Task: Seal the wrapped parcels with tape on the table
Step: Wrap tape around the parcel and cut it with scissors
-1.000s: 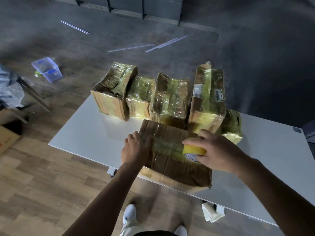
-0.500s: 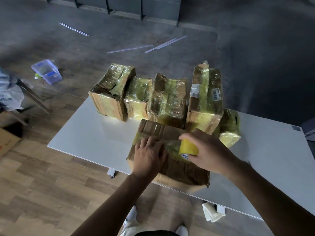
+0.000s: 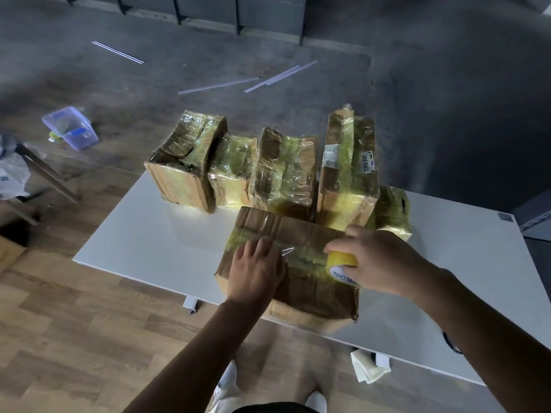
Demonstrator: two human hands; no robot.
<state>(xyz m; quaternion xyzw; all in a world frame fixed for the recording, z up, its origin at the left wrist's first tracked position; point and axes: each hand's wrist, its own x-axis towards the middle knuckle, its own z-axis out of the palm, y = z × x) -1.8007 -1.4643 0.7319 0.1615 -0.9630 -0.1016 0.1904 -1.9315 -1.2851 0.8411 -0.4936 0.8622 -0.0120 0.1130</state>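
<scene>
Left hand (image 3: 256, 272) and right hand (image 3: 384, 263) both rest on top of the near parcel (image 3: 313, 293), a flat brown-wrapped box lying at the near edge of the white table (image 3: 149, 242). Below the forearms are white shoes (image 3: 229, 380) on the wooden floor, and under the table's edge, below the right wrist, sits a crumpled white paper (image 3: 368, 368). Just beyond the fingertips a row of parcels in glossy yellowish tape crowds the table: a dented box (image 3: 185, 162) furthest left, a smaller one (image 3: 232, 183) beside it, a third (image 3: 283, 174) straight ahead of the left hand, a tall labelled one (image 3: 347, 171) ahead of the right hand, and a low bundle (image 3: 390, 213) behind the right knuckles. These stand touching or nearly touching the near parcel's far side. Further off to the left, a clear plastic container (image 3: 70, 128) lies on the floor, and pale thin strips (image 3: 217, 84) are scattered on the grey floor beyond. The left hand lies palm down, fingers straight and close together, pressing a band of tape (image 3: 301, 254) flat onto the wrapping. The right hand, just to its right, has fingers and thumb curled round a yellow tape roll (image 3: 341, 263) held on edge against the parcel's top, the band running between the two hands.
</scene>
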